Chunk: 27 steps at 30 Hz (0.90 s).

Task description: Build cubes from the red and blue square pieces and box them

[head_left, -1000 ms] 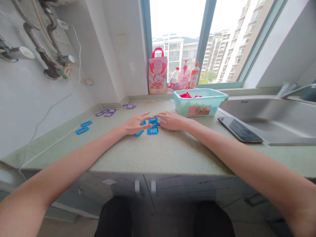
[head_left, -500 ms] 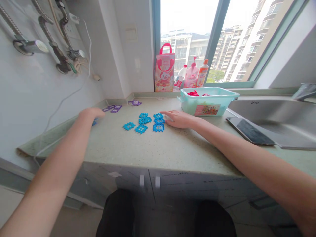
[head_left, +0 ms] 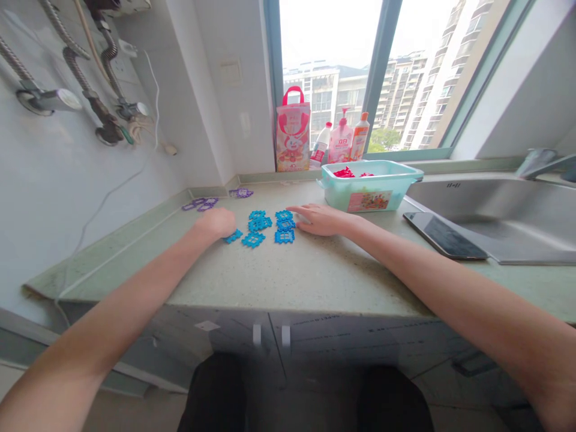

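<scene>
My left hand (head_left: 218, 222) is curled at the left end of the blue pieces, its fingertips hidden behind it. A blue toothed, square plastic building piece (head_left: 234, 236) sticks out from under its fingers. Right of it lie several more blue pieces (head_left: 254, 240), some overlapping, flat on the counter. My right hand (head_left: 317, 220) rests open on the counter with its fingers stretched left. Its fingertips touch the right edge of a short column of blue pieces (head_left: 284, 236).
Purple pieces (head_left: 207, 204) lie near the back left corner of the counter (head_left: 270, 279). A turquoise plastic bin (head_left: 337, 195) with red pieces stands at back right, near a phone (head_left: 443, 235) and the steel sink (head_left: 504, 234). Bottles (head_left: 341, 143) and a bag (head_left: 293, 135) line the windowsill.
My left hand has moved right, from near the purple pieces to the leftmost blue piece; some blue showed by it before. The right hand stays beside the blue column. The view has shifted slightly.
</scene>
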Each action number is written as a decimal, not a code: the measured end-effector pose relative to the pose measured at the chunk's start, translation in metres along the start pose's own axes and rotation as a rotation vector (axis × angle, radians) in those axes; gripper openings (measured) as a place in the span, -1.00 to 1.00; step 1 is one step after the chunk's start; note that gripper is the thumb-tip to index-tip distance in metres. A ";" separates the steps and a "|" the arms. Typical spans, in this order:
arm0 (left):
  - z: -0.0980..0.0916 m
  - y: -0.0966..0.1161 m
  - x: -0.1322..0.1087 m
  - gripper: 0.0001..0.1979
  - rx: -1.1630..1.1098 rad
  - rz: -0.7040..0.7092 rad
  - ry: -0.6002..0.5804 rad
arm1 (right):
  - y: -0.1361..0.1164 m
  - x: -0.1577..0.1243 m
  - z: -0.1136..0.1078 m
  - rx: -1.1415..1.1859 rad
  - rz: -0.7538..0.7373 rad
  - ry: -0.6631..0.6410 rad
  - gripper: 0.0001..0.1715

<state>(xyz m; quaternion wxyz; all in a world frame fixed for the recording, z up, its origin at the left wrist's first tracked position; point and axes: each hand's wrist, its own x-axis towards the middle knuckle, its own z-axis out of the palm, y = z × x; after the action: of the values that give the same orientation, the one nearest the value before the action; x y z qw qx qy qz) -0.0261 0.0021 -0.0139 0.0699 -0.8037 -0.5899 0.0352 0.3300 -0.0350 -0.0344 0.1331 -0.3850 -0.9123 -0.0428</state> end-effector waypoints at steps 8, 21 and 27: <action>-0.016 0.039 -0.017 -0.48 0.142 0.045 0.082 | 0.006 0.000 0.005 0.059 -0.047 0.032 -0.46; -0.011 0.008 0.003 -0.55 -0.234 0.213 0.259 | 0.006 -0.004 0.000 0.126 -0.142 0.103 -0.62; 0.002 -0.014 0.015 -0.51 -0.307 0.333 0.187 | 0.007 -0.002 -0.001 0.121 -0.109 0.124 -0.69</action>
<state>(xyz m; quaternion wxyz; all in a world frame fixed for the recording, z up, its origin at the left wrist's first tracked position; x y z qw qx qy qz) -0.0350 0.0201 -0.0132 -0.0056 -0.8908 -0.4387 -0.1185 0.3365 -0.0319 -0.0342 0.2098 -0.3225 -0.9229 -0.0185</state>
